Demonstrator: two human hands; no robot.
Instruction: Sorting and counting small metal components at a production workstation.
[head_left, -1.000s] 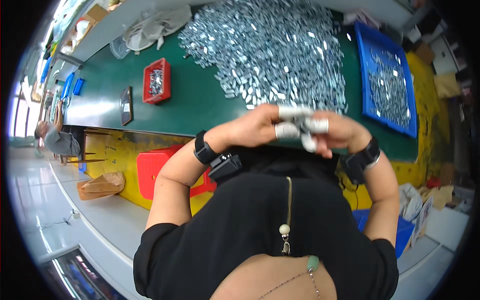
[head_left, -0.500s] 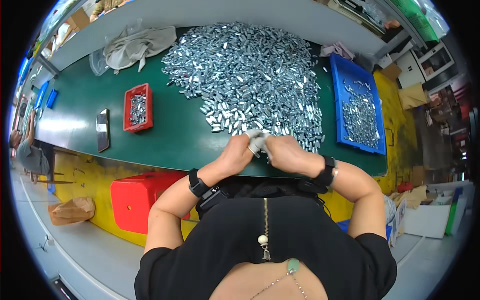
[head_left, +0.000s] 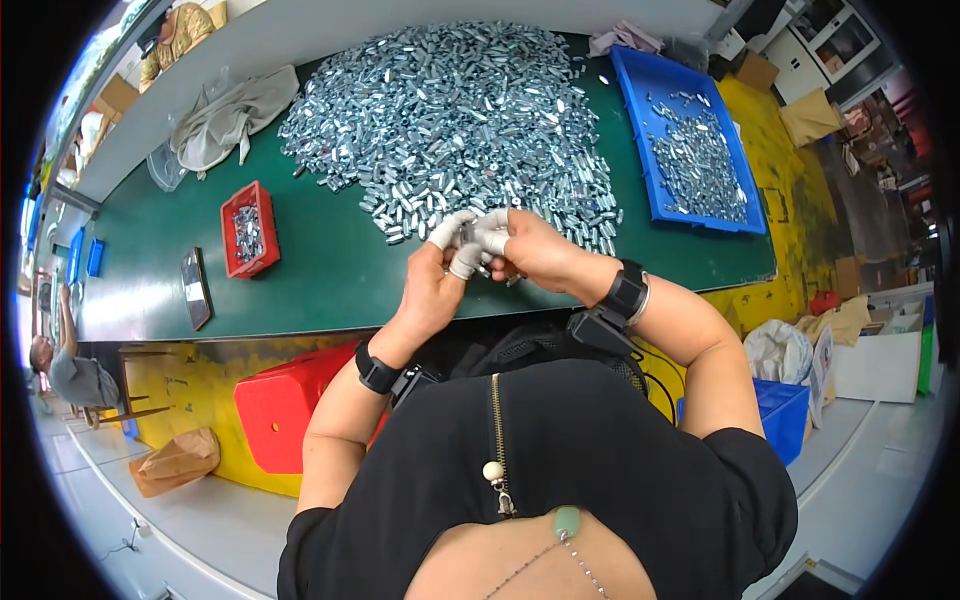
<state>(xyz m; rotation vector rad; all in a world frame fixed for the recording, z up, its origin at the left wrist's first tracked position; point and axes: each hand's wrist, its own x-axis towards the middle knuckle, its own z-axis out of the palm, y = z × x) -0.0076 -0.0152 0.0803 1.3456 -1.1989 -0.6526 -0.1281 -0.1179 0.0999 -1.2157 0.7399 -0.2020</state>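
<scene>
My left hand (head_left: 432, 280) and my right hand (head_left: 540, 252) meet over the table's near edge, with white coverings on several fingertips. A small silvery metal part (head_left: 467, 233) is pinched between the fingers of both hands. The right hand's lower fingers are curled, and bits of shiny metal show beneath them; whether they lie in that palm cannot be made out. Just beyond my fingers spreads a large heap of the same small elongated metal parts (head_left: 450, 120), loose on the green tabletop (head_left: 330, 275).
Left of the heap stand a red bin (head_left: 262, 222) with metal parts and a phone (head_left: 196, 288). A blue tray (head_left: 655, 190) of parts lies at right. A grey cloth (head_left: 215, 130) sits far left. A red stool (head_left: 290, 420) is below the table. Another person (head_left: 78, 365) sits far left.
My hands have opened up from a tight clasp, with the fingers now spread around a small metal part. The whole view has shifted, so table and trays sit higher and further left.
</scene>
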